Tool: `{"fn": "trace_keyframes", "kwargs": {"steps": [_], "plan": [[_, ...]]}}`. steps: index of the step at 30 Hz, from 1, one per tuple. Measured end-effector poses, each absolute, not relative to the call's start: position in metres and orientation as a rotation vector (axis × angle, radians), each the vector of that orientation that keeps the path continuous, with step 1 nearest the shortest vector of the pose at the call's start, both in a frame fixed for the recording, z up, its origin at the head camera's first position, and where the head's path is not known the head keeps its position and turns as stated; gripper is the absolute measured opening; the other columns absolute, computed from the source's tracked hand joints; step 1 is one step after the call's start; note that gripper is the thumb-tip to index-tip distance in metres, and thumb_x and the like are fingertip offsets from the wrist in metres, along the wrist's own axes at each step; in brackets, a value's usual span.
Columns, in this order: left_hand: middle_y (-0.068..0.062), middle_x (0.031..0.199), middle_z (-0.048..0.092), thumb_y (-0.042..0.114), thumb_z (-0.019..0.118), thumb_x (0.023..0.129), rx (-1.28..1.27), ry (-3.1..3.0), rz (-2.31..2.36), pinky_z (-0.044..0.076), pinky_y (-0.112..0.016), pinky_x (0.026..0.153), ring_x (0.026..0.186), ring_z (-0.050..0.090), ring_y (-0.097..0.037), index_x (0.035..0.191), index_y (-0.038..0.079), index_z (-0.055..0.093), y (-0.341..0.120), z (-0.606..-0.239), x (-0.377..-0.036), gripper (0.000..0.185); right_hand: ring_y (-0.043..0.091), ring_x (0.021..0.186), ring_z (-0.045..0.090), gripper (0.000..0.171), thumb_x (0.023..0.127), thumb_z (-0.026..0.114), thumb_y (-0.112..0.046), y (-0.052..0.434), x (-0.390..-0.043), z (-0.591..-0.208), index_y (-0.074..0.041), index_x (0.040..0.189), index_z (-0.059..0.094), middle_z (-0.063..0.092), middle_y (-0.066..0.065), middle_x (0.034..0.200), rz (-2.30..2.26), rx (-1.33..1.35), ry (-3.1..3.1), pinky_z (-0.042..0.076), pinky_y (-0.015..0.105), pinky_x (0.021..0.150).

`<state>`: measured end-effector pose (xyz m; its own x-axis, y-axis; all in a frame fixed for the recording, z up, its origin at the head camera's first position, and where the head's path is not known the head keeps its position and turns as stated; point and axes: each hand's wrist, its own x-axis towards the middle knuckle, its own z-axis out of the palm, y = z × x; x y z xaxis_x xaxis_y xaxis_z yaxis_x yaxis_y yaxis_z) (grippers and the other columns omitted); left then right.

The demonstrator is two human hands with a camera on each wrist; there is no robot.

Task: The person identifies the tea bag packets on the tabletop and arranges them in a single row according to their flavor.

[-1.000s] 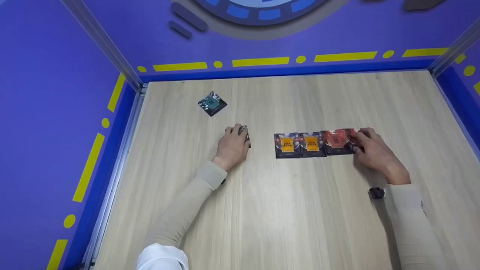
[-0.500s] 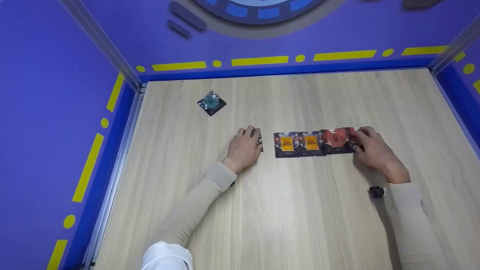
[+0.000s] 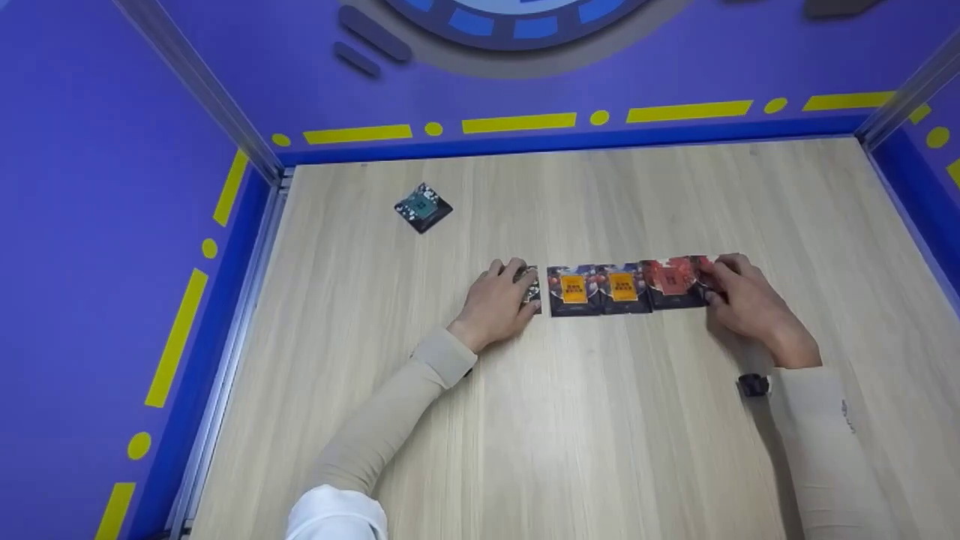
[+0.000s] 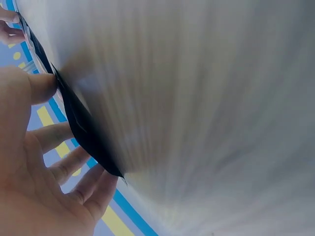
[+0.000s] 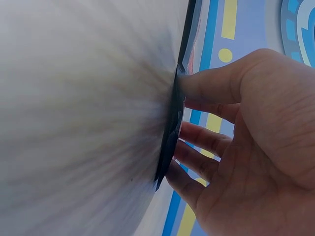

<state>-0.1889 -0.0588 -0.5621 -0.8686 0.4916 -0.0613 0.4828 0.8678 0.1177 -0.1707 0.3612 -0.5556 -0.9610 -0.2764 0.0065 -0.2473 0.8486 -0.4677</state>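
Observation:
My left hand (image 3: 495,304) grips a small flat dark packet (image 3: 533,289) with white specks, lying on the table and mostly covered by the fingers. In the left wrist view the thumb and the fingertips sit at opposite ends of that packet (image 4: 86,130). To its right, across a narrow gap, is a row: one yellow-labelled packet (image 3: 574,290), another yellow-labelled packet (image 3: 623,287), then a red-and-black packet (image 3: 673,282). At the row's right end my right hand (image 3: 754,304) holds a further red packet (image 3: 703,264), largely hidden; its dark edge (image 5: 170,132) shows between thumb and fingers.
A teal-and-black packet (image 3: 423,208) lies turned cornerwise at the back left of the wooden table (image 3: 585,427). Blue-purple panels (image 3: 525,94) stand along the back and both sides. A metal frame rail (image 3: 225,360) runs down the left edge.
My left hand has slid its packet to the right and slightly nearer, up close to the row. The right hand and the row stay where they were.

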Motion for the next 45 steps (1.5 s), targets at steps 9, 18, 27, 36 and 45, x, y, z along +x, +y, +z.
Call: {"fn": "trace_keyframes", "kwargs": {"steps": [9,18,27,36,45], "plan": [[-0.012,0.163,0.045,0.044,0.051,0.107,0.788,2.919,0.205,0.049,-0.046,0.114,0.139,0.049,-0.033,0.162,0.013,0.048,-0.0576,-0.562,-0.1876,0.062,0.058,0.132,0.044,0.046,0.099,0.062,-0.001,0.362,-0.1714,-0.5565,0.007,0.144,0.054,0.042,0.035,0.148,-0.743,-0.439,2.986,0.039,0.074,0.106],[-0.01,0.16,0.048,0.045,0.055,0.106,0.786,2.916,0.277,0.049,-0.043,0.112,0.135,0.05,-0.03,0.162,0.015,0.047,-0.0581,-0.5627,-0.1885,0.064,0.059,0.132,0.044,0.047,0.099,0.062,-0.002,0.362,-0.1714,-0.5573,0.007,0.145,0.054,0.042,0.035,0.147,-0.739,-0.434,2.98,0.039,0.075,0.107],[-0.009,0.159,0.049,0.044,0.058,0.105,0.813,2.918,0.327,0.046,-0.044,0.118,0.143,0.047,-0.03,0.158,0.016,0.052,-0.0574,-0.5625,-0.1882,0.06,0.059,0.133,0.043,0.047,0.1,0.062,-0.002,0.3615,-0.1708,-0.5562,0.007,0.145,0.053,0.041,0.036,0.148,-0.75,-0.425,2.97,0.039,0.075,0.107],[-0.009,0.16,0.049,0.044,0.058,0.106,0.822,2.918,0.326,0.044,-0.045,0.12,0.146,0.047,-0.029,0.159,0.016,0.052,-0.0561,-0.562,-0.1875,0.059,0.06,0.133,0.043,0.047,0.099,0.063,0.0,0.3612,-0.1704,-0.5559,0.009,0.145,0.054,0.041,0.036,0.148,-0.762,-0.429,2.975,0.038,0.075,0.107],[-0.009,0.16,0.049,0.043,0.057,0.107,0.821,2.93,0.348,0.045,-0.046,0.119,0.146,0.046,-0.029,0.158,0.016,0.052,-0.0581,-0.5635,-0.1887,0.058,0.059,0.133,0.043,0.046,0.099,0.063,-0.002,0.3607,-0.1708,-0.5564,0.008,0.144,0.055,0.041,0.035,0.149,-0.746,-0.419,2.971,0.038,0.075,0.108]]}}
